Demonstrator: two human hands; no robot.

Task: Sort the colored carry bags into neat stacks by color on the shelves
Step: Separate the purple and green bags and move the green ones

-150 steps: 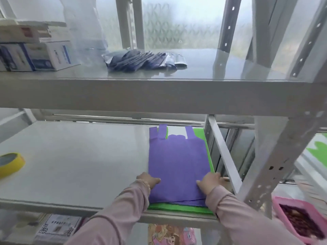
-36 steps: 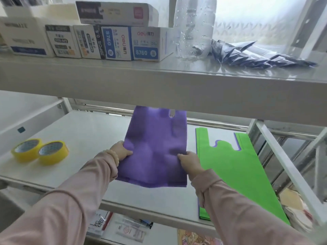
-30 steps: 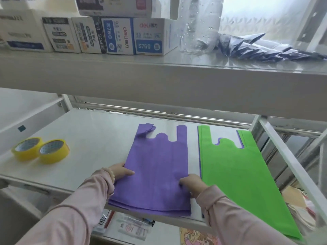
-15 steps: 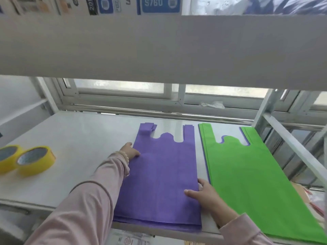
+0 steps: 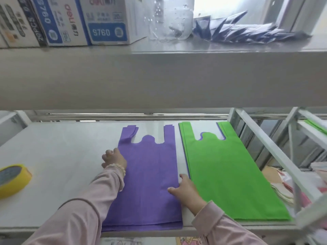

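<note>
A stack of purple carry bags (image 5: 148, 175) lies flat on the lower shelf (image 5: 58, 156), handles pointing away from me. To its right lies a green carry bag (image 5: 221, 172) with a purple edge showing beneath it. My left hand (image 5: 114, 157) rests against the purple stack's left edge, about halfway up. My right hand (image 5: 184, 190) touches the stack's right edge, thumb on top of the fabric, in the gap between the two piles.
A yellow tape roll (image 5: 12, 179) sits at the shelf's left. The upper shelf (image 5: 159, 76) carries boxes (image 5: 74, 22), a clear bottle (image 5: 169, 18) and dark blue packets (image 5: 247, 30). Metal struts (image 5: 269, 151) stand on the right, with more goods behind.
The purple bags were carried from the mixed pile and laid down left of the green bag. Over the last half second both hands stay at the stack's sides, and the view has tilted upward.
</note>
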